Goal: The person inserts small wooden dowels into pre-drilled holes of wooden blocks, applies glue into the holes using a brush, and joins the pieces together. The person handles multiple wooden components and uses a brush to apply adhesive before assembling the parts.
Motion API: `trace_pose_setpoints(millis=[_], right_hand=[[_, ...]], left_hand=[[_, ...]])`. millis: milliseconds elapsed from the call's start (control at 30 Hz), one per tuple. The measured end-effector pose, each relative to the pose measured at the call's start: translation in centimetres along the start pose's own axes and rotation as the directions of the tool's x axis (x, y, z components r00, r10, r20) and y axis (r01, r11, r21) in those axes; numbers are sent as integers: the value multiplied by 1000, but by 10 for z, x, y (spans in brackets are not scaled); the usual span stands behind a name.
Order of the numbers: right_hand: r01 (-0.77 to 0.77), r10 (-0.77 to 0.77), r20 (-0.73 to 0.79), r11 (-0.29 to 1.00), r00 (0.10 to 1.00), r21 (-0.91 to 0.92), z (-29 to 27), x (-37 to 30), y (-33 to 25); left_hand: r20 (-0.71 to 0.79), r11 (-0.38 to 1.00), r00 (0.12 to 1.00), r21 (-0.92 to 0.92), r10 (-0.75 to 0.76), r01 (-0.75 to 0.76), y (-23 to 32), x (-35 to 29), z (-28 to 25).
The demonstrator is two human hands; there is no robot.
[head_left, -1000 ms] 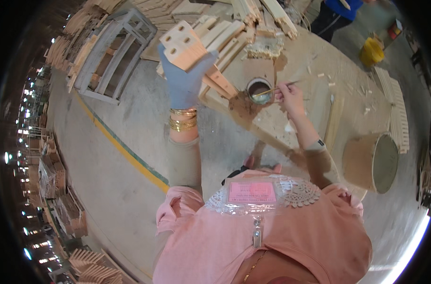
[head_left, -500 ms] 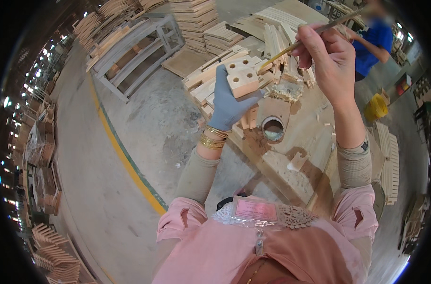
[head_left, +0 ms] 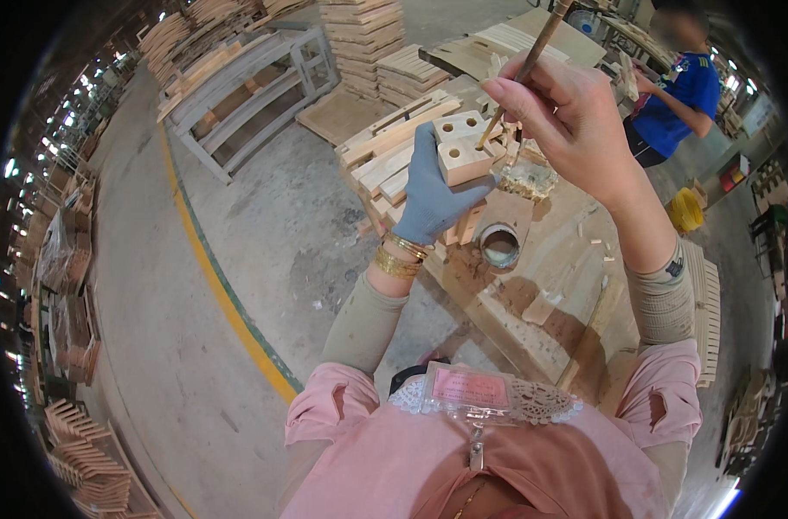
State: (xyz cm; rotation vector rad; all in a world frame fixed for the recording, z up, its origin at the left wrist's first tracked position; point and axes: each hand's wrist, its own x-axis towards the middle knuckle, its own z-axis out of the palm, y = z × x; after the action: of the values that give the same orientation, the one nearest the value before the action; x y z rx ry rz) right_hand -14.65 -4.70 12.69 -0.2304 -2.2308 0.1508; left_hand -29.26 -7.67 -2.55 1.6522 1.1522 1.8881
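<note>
My left hand (head_left: 430,206), in a grey glove with gold bangles at the wrist, is closed around pale wooden blocks (head_left: 465,166). Several round holes show in their top faces. My bare right hand (head_left: 575,125) pinches a thin wooden stick (head_left: 543,43), which slants down to the left. Its yellowish lower end meets a hole at the right side of the nearer block. Whether that end carries bristles is too small to tell. Below the blocks, a round can (head_left: 500,262) with pale contents stands on the workbench (head_left: 554,238).
Wooden strips (head_left: 385,156) lie piled behind my left hand. Beside the can sits a crusted lump (head_left: 530,180). A grey rack (head_left: 255,99) and tall stacks of wooden parts (head_left: 359,43) stand beyond. At the far right are a person in blue (head_left: 684,95) and a yellow bucket (head_left: 685,210).
My right hand has tipped the stick steeper and brought its lower end onto the nearer block's hole. The blocks have shifted slightly right and nearer. The person in blue shows more fully.
</note>
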Motion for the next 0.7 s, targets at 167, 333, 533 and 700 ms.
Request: trace_pose_setpoints(millis=[167, 333, 533, 700], right_hand=[[73, -72, 13, 996, 997, -43, -2, 3, 1], [-102, 102, 14, 995, 995, 22, -10, 4, -9], [-335, 455, -196, 831, 869, 444, -32, -19, 8], [-606, 650, -112, 747, 751, 274, 17, -111, 64]], left_hand=[[-9, 1000, 1000, 10, -2, 2, 2, 1, 3], [-32, 998, 999, 64, 11, -9, -3, 1, 2], [-56, 997, 998, 81, 2, 3, -5, 0, 2], [-20, 997, 999, -57, -50, 49, -1, -2, 1]])
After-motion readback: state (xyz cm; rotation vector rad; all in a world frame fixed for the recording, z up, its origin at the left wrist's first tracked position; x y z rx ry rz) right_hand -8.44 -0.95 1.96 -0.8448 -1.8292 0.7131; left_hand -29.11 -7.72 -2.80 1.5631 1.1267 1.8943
